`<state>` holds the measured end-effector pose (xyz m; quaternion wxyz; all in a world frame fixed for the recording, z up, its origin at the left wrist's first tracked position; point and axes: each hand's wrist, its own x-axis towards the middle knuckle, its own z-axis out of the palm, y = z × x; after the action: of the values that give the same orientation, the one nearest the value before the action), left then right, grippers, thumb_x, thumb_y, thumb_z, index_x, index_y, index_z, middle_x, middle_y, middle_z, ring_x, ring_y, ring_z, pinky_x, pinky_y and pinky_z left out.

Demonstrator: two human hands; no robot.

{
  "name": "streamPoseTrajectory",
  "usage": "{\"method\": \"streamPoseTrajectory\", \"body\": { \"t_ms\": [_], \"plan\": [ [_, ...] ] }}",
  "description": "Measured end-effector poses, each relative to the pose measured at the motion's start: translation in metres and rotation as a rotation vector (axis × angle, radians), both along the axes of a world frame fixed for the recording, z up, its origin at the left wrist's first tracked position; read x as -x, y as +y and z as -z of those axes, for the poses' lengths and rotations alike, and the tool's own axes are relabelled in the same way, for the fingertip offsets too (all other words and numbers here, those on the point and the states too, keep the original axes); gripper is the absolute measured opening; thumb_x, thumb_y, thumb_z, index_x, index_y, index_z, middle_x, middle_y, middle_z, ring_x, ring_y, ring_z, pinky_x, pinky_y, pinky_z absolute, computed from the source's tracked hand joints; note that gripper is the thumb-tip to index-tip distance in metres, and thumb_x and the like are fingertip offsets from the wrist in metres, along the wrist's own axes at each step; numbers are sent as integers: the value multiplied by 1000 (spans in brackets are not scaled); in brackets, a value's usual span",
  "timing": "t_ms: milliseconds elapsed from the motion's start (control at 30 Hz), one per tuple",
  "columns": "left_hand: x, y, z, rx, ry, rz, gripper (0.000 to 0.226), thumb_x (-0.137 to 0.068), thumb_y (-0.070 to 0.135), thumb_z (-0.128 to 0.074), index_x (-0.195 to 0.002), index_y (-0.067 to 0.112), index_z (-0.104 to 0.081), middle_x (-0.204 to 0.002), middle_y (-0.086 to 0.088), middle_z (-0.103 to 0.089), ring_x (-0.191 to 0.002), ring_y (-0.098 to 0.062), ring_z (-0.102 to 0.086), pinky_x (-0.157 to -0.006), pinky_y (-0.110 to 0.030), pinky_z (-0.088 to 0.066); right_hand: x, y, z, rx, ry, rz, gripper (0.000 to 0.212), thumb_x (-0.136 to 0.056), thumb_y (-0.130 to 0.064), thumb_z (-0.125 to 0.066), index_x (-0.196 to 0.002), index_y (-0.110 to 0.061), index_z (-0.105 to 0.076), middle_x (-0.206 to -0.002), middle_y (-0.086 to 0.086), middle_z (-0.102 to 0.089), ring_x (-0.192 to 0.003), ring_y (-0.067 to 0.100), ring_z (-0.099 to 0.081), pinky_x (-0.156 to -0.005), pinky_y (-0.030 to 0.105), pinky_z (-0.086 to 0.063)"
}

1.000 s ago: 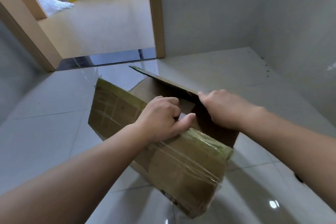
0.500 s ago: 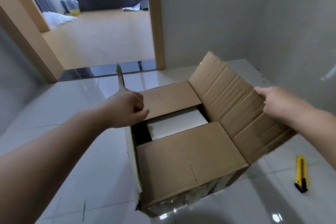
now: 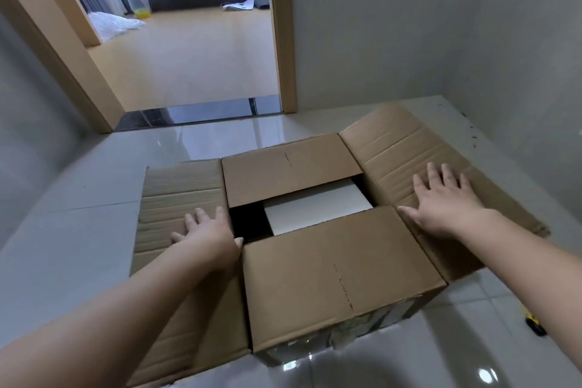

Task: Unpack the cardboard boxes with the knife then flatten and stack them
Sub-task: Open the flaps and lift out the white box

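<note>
Standing in the lower middle of the frame on the glossy tiled floor (image 3: 78, 230), the cardboard box (image 3: 330, 287) has its top opened. Its two long flaps are folded out to the sides: the left flap (image 3: 176, 195) lies nearly level at the middle left, and the right flap (image 3: 409, 148) slopes outward toward the middle right. The two short flaps stay over the opening, and between them a gap shows a white block (image 3: 315, 208) inside.

Bare floor shows to the left of the box, in front of it at the bottom edge, and at the lower right. Behind the box, at the upper middle, a doorway (image 3: 195, 72) leads to a room with a wooden floor. Grey walls close the upper right, and the far corner of the right flap comes near them.

Left hand (image 3: 204, 233) rests flat on the left flap, fingers straight and a little spread, the thumb at the edge of the near short flap. Right hand (image 3: 447, 198) presses flat on the right flap, fingers wide and straight.

At the lower right edge, the yellow knife (image 3: 533, 323) lies on the floor, well apart from both hands; only a part of it shows.
</note>
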<state>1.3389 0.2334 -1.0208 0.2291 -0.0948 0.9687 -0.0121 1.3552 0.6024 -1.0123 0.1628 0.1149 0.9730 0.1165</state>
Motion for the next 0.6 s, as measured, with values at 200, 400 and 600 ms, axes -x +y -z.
{"method": "streamPoseTrajectory", "body": {
  "t_ms": [200, 400, 600],
  "plan": [
    [4, 5, 28, -262, 59, -63, 72, -98, 19, -38, -149, 7, 12, -153, -27, -15, -135, -40, -32, -107, -42, -31, 1, -9, 41, 488, -98, 197, 92, -89, -70, -27, -152, -10, 2, -160, 14, -4, -146, 31, -12, -116, 41, -16],
    [25, -5, 35, -534, 135, -101, 71, -94, 10, -39, -152, 18, 1, -138, -20, -44, -113, -33, -51, -90, -37, -43, 10, -16, 61, 509, -24, 202, 92, -89, -70, -29, -152, -11, 4, -157, 18, -20, -140, 33, -28, -112, 39, -27],
    [36, 24, 22, -502, 427, 349, 39, -93, 13, -44, -132, 13, -50, -138, -8, -49, -128, -30, -40, -108, -36, -29, 18, -56, 38, 365, 73, -355, 63, -97, -57, -19, -145, -18, -33, -155, 8, -27, -145, 23, -15, -117, 43, -5]
  ]
}}
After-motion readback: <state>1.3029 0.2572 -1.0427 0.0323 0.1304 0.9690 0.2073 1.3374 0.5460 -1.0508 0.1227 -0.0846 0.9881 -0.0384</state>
